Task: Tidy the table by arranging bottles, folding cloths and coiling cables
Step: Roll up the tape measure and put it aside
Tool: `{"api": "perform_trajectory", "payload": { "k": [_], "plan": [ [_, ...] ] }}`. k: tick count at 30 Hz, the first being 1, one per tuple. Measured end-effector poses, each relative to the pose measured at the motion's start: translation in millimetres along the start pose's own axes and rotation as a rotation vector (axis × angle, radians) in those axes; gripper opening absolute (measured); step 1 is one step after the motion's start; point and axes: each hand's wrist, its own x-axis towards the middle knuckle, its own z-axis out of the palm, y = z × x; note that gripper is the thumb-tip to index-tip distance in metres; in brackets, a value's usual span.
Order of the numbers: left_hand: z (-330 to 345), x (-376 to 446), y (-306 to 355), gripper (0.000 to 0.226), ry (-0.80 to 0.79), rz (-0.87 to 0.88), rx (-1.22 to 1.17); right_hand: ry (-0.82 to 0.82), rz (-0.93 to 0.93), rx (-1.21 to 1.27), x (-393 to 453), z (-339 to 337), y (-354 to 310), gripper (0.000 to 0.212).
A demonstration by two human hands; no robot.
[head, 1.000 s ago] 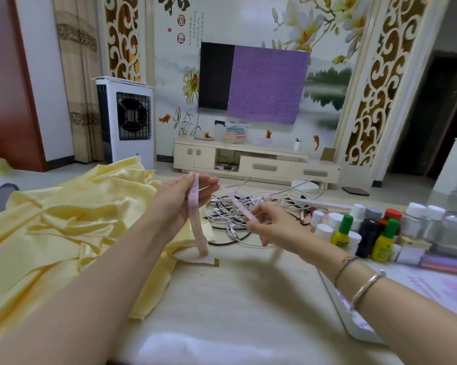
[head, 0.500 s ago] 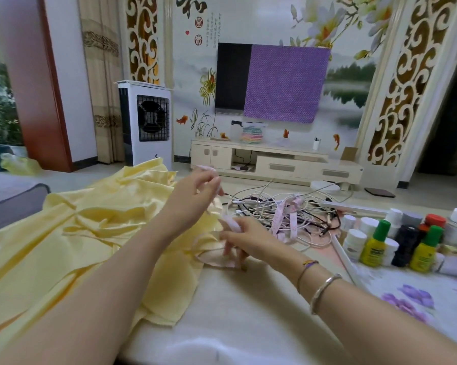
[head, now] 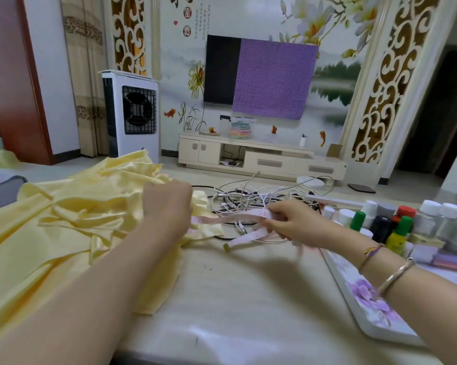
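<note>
I am holding a pink tape measure (head: 241,215) over the bench (head: 248,285), in front of the tangled cables (head: 259,198). My right hand (head: 290,222) is gripping it tight in curled fingers. My left hand (head: 169,204) is curled by its other end, over the yellow cloth (head: 64,233); I cannot tell if that grip holds it. The bottles (head: 395,227) are standing to my right.

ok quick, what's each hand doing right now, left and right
Left hand: fingers curled, holding one end of the pink measuring tape at the yellow cloth.
Right hand: gripping gathered loops of that tape.
</note>
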Motion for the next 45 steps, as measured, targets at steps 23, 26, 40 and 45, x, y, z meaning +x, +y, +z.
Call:
{"api": "perform_trajectory", "payload": {
  "k": [23,26,40,45],
  "plan": [
    [14,5,-16,0.018,-0.224,-0.118,0.008,-0.004,-0.029,-0.036,-20,-5,-4,0.036],
    [18,5,-6,0.020,-0.194,-0.063,-0.079,-0.006,-0.040,-0.048,-20,-1,-6,0.036],
    [13,-9,39,0.023,-0.353,0.334,-0.950,0.062,-0.006,0.013,-15,2,-16,0.031],
    [22,3,19,0.034,-0.075,0.056,-0.455,0.033,0.085,0.079,-21,-3,-12,0.035]
  ]
}}
